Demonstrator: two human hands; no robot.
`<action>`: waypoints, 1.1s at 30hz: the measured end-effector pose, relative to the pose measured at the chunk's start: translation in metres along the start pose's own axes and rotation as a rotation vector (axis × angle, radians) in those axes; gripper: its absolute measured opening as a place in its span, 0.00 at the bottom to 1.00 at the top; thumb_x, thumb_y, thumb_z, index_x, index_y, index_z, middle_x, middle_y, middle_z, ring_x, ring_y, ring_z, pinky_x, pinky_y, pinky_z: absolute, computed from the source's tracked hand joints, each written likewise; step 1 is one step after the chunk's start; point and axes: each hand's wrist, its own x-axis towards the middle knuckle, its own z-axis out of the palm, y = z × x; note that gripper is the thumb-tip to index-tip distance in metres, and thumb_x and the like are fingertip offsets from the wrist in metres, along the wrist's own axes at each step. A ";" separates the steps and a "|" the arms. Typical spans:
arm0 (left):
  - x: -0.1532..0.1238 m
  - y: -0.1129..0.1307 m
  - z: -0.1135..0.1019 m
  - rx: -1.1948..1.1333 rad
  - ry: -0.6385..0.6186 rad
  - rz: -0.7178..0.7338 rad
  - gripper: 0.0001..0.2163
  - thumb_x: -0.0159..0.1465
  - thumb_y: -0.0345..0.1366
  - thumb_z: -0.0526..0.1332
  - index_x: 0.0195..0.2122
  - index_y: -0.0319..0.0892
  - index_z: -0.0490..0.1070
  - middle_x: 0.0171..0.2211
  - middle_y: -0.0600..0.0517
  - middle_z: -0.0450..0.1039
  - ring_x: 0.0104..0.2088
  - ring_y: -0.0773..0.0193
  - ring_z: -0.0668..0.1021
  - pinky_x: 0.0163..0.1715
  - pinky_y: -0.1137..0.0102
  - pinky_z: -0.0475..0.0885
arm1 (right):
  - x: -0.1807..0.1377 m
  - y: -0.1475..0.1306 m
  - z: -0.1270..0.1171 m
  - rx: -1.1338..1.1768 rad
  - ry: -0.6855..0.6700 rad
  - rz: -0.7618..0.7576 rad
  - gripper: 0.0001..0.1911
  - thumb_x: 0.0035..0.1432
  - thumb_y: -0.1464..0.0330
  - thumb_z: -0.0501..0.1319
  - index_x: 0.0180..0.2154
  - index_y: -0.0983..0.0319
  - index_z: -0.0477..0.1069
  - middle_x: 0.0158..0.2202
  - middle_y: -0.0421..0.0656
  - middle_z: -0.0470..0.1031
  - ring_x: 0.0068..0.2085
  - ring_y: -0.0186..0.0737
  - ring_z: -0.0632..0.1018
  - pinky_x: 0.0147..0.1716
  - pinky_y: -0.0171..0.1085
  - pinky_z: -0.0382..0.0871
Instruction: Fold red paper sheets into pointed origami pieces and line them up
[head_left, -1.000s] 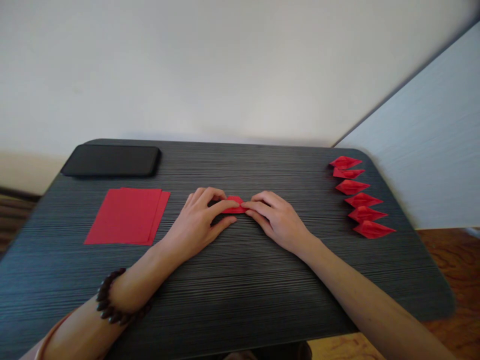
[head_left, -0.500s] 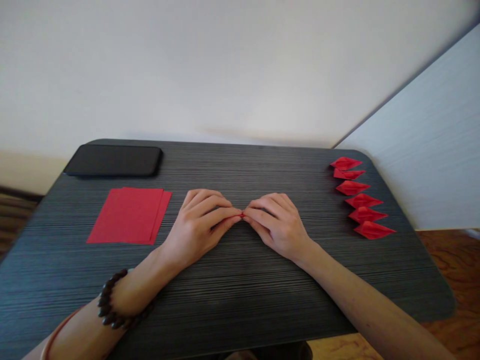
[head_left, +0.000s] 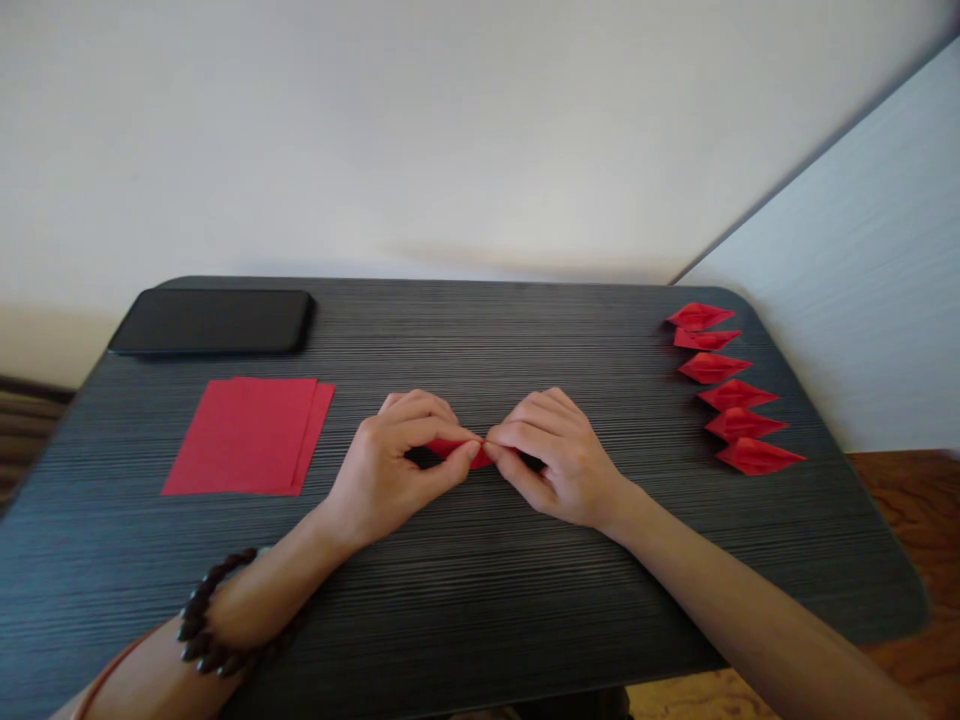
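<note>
Between my two hands, over the middle of the table, is a small piece of folded red paper [head_left: 480,459], mostly covered by my fingers. My left hand [head_left: 401,455] pinches it between thumb and forefinger. From the other side my right hand [head_left: 559,455] pinches it too, the fingertips of both hands almost meeting. The exact shape of the fold is hidden. At the right edge several folded red paper boats [head_left: 733,397] stand in a row. Left of my left hand lies a small stack of square red paper sheets [head_left: 244,435], slightly fanned.
The dark, wood-grained table [head_left: 465,600] has rounded corners and stands against a white wall [head_left: 450,130]. A black smartphone [head_left: 214,321] lies at its back left corner. A white panel [head_left: 862,280] rises beyond the right side. A beaded bracelet [head_left: 202,620] circles my left wrist.
More of the red paper now shows below and between my fingertips. My left thumb has bent and shifted on it. The whole view has moved slightly.
</note>
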 end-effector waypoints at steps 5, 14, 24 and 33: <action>0.001 -0.008 -0.005 -0.027 -0.007 -0.042 0.02 0.58 0.31 0.64 0.29 0.43 0.76 0.27 0.53 0.75 0.35 0.62 0.75 0.40 0.64 0.67 | -0.003 0.009 -0.007 0.101 -0.029 0.033 0.06 0.61 0.71 0.55 0.32 0.64 0.70 0.28 0.40 0.72 0.31 0.34 0.70 0.35 0.38 0.59; 0.005 -0.011 -0.016 -0.269 -0.190 -0.194 0.07 0.62 0.34 0.60 0.27 0.42 0.75 0.29 0.52 0.73 0.34 0.63 0.74 0.38 0.66 0.67 | -0.004 0.017 -0.013 0.334 -0.079 0.109 0.07 0.61 0.70 0.56 0.30 0.64 0.69 0.26 0.39 0.70 0.29 0.31 0.69 0.34 0.35 0.61; 0.004 -0.017 -0.021 -0.346 -0.175 -0.279 0.08 0.61 0.36 0.61 0.26 0.42 0.74 0.28 0.53 0.72 0.32 0.65 0.73 0.34 0.69 0.66 | -0.004 0.024 -0.013 0.414 -0.107 0.175 0.14 0.61 0.65 0.58 0.24 0.64 0.69 0.21 0.37 0.68 0.24 0.28 0.68 0.27 0.31 0.59; 0.004 -0.027 -0.019 -0.327 0.115 -0.386 0.11 0.62 0.40 0.59 0.25 0.42 0.73 0.26 0.54 0.71 0.30 0.66 0.72 0.34 0.71 0.66 | -0.006 0.028 -0.015 0.468 -0.079 0.335 0.16 0.62 0.64 0.56 0.24 0.64 0.69 0.20 0.37 0.69 0.23 0.28 0.68 0.24 0.29 0.58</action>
